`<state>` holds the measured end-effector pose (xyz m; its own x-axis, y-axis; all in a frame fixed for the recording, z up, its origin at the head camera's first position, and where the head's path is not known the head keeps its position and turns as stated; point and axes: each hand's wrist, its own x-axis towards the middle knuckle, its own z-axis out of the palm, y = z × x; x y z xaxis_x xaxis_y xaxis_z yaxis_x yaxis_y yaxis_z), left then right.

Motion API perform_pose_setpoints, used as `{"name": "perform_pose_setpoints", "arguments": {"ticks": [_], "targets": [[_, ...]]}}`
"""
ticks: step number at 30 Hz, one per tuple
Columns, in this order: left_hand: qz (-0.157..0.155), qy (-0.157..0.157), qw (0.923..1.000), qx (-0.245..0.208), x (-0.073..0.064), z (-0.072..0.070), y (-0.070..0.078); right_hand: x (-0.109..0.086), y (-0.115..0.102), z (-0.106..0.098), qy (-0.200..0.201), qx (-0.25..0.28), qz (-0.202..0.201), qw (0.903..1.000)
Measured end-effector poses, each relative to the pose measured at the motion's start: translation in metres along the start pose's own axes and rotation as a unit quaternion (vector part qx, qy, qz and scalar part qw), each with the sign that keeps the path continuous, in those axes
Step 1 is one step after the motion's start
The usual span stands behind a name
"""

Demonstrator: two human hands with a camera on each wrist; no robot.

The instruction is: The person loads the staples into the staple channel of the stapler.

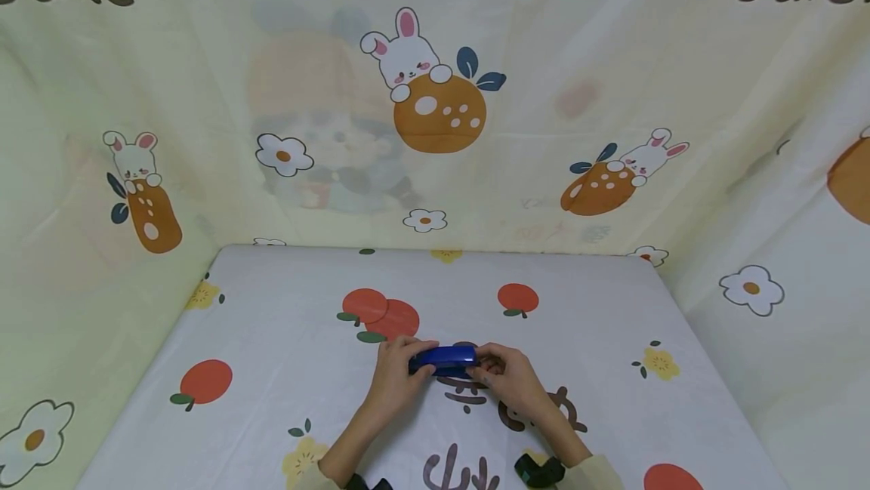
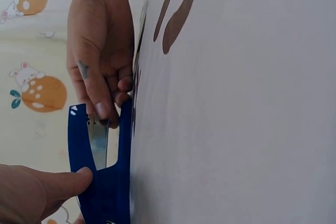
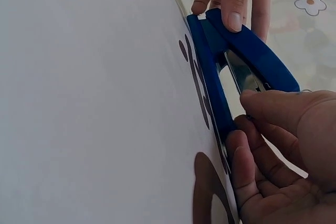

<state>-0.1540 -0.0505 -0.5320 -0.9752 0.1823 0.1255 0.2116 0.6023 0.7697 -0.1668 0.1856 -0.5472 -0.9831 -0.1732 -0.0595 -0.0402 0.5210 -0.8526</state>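
Note:
A blue stapler (image 1: 445, 359) rests on the tablecloth in front of me, its base down and its long side across my view. My left hand (image 1: 397, 369) grips its rear end, thumb (image 2: 79, 183) on the near side. At the front end, my right hand (image 1: 510, 375) has its thumb and fingers around the metal staple channel (image 3: 242, 72), between the upper arm (image 3: 268, 64) and the base (image 3: 212, 82). In the left wrist view a gap shows between the channel and the base.
The white tablecloth (image 1: 285, 369) carries printed red fruits, yellow flowers and dark lettering. Behind and at both sides hang cream curtains (image 1: 530, 188) with rabbit and orange prints. Dark wrist devices (image 1: 539, 470) sit at both cuffs.

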Motion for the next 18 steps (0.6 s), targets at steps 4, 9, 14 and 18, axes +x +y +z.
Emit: {"name": "perform_pose_setpoints", "arguments": {"ticks": [4,9,14,18], "targets": [[0.002,0.005,0.9999,0.009,0.000,-0.001,0.000,0.000,-0.001,0.000,0.004,-0.008,-0.005,0.9999],[-0.009,0.015,0.9994,0.029,-0.003,-0.006,-0.001,-0.004,-0.004,-0.004,0.009,-0.023,-0.007,0.9997],[-0.017,0.012,0.9986,0.048,-0.008,-0.024,-0.005,-0.014,-0.006,-0.013,0.031,-0.100,-0.051,0.9932],[-0.023,0.018,0.9962,0.081,-0.010,-0.037,-0.010,-0.023,-0.008,-0.023,0.045,-0.183,-0.066,0.9799]]}}
